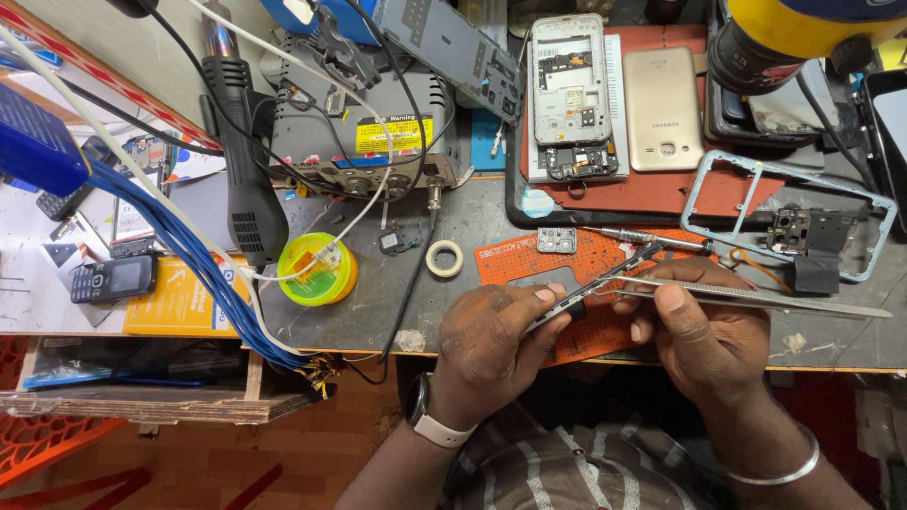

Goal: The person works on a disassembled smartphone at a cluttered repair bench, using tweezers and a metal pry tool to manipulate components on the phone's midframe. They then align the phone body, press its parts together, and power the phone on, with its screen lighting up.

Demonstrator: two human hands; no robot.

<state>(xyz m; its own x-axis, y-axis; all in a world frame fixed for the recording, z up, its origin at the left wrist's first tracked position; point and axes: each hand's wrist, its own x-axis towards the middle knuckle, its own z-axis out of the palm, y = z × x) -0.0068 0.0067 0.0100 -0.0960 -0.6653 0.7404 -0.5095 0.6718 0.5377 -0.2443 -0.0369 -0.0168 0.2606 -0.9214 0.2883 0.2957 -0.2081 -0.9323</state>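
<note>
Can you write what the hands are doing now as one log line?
left hand: holds thin phone part | right hand: holds tweezers | below: orange mat

— What carries a label or screen on this bench?

— A yellow rectangular label (pixel 393 134) with a black top strip on the grey box at the back, and a small black keypad phone (pixel 112 279) at left, its screen dark.

— Any packaging?

— A flat orange-yellow packet (pixel 181 300) just beside that phone (partly under blue cables).
</note>
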